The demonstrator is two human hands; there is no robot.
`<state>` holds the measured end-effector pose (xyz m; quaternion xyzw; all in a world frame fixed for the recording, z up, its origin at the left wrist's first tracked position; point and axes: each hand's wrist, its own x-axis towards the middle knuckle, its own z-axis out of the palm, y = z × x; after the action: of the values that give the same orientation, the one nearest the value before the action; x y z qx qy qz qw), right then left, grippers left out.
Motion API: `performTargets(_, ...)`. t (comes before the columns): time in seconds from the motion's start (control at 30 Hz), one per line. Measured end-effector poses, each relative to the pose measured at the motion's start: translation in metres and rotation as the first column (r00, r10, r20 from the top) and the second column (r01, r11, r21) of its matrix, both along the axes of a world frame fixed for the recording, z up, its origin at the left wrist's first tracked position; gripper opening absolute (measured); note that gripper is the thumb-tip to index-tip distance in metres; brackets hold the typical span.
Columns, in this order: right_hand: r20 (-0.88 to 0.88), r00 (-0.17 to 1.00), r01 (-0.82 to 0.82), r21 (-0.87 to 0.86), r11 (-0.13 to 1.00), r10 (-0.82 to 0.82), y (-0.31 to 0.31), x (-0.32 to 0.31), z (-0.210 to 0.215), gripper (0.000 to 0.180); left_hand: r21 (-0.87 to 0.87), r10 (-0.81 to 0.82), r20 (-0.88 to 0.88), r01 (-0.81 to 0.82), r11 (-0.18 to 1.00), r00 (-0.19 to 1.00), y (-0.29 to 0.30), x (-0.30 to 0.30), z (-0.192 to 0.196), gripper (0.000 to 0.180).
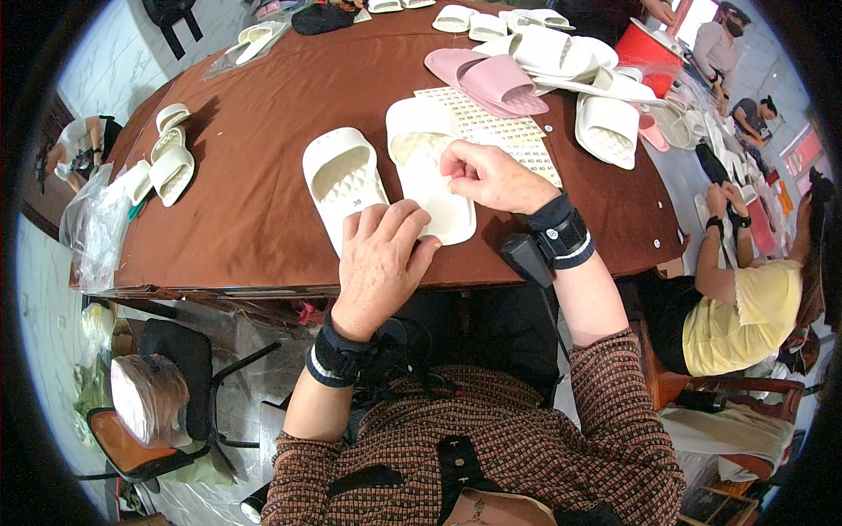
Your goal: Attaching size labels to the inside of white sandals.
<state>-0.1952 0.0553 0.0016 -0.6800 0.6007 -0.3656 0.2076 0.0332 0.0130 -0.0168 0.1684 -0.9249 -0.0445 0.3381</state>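
Two white slide slippers lie side by side before me, toes pointing away. My left hand (381,263) rests with outstretched fingers over the heel of the left slipper (344,175), which has a small dark printed mark on its insole. The thumb reaches to the heel of the right slipper (447,210). Above the middle of that slipper, my right hand (491,178) is closed in a pinch. Whatever its fingertips hold, if anything, is too small to make out. Sheets of small printed labels (526,158) lie just beyond the right hand, partly under a pink slipper (487,81).
White slippers (561,53) are heaped at the far right of the brown-covered table (254,210). More white slippers (171,158) and clear plastic bags (96,228) lie at the left. A red bucket (647,57) stands behind the heap. A co-worker in yellow (745,307) sits at the right.
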Motion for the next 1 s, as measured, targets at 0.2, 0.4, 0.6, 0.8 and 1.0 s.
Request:
performTargets(0.2, -0.063, 0.996, 0.06, -0.062, 0.996, -0.064, 0.0, -0.005, -0.006, 0.013, -0.004, -0.005, -0.005, 0.005, 1.0, 1.0, 0.001, -0.001, 0.0, 0.029)
performTargets(0.4, 0.015, 1.0, 0.012, 0.013, 1.0, -0.012, 0.0, -0.007, -0.001, 0.013, -0.003, -0.004, -0.004, 0.004, 1.0, 1.0, -0.002, -0.005, -0.001, 0.029)
performTargets(0.6, -0.091, 0.989, 0.102, -0.125, 0.987, -0.114, -0.007, -0.004, 0.001, 0.012, 0.019, -0.01, -0.034, 0.011, 1.0, 0.999, -0.005, 0.001, 0.001, 0.028)
performTargets(0.8, 0.206, 0.959, 0.217, -0.091, 0.972, -0.195, 0.0, -0.001, -0.002, 0.015, 0.032, -0.037, -0.049, 0.039, 0.999, 0.998, -0.002, 0.004, -0.006, 0.028)
performTargets(1.0, 0.042, 0.993, 0.114, -0.045, 0.992, -0.112, 0.009, 0.019, 0.024, 0.014, 0.031, -0.045, -0.079, 0.048, 0.998, 0.996, 0.0, 0.009, -0.004, 0.026)
